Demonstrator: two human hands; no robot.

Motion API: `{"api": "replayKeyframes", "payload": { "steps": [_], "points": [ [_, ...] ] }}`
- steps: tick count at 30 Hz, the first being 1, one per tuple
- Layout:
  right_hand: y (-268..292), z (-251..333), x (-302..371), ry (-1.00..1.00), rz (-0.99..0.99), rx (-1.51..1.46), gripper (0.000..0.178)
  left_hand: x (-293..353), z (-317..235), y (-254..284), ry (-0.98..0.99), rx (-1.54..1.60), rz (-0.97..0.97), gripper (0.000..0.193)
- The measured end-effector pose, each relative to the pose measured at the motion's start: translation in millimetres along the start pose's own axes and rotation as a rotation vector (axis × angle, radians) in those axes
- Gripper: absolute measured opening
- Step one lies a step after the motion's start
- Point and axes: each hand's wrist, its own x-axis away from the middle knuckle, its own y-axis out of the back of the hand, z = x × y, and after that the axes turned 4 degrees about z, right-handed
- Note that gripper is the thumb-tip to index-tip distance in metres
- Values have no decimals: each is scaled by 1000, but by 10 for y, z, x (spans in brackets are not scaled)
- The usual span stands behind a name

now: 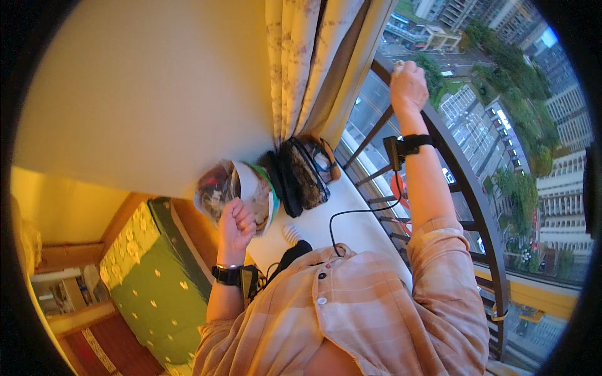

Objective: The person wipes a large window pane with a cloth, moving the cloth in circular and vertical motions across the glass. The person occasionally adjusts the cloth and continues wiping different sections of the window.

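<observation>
My right hand [409,88] reaches out to the dark window railing [463,160] and is closed at its upper end. A small pale bit [399,66] shows at its fingers; what it is I cannot make out. My left hand [237,220] is curled into a fist, with nothing showing in it. It is raised in front of a clear plastic bag [216,188] with a white and green edge, stuffed with mixed items. Whether the fist touches the bag I cannot tell. Both wrists wear black straps with small boxes, and a black cable [357,212] runs from the right one.
A dark mesh-sided bag [307,172] stands on the white sill [342,216] by the patterned curtain [295,62]. My foot in a striped sock [291,234] rests there. Below left is a bed with a green cover [160,291]. Beyond the railing, streets and buildings lie far below.
</observation>
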Motion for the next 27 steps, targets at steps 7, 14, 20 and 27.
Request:
{"api": "replayKeyframes", "payload": {
  "steps": [7, 14, 20, 27],
  "points": [
    [-415, 553, -349, -55, 40, -11, 12, -599, -499, -672, 311, -203, 131, 39],
    [-771, 960, -594, 40, -22, -82, 15, -1274, -363, -1792, 451, -379, 426, 38],
    [-1229, 1269, -828, 137, -182, -255, 8, -1716, -215, -2674, 452, -471, 564, 38],
    [-1372, 1297, -749, 262, -193, -205, 7, -2717, 270, -3452, 485, -488, 580, 38]
  ]
}}
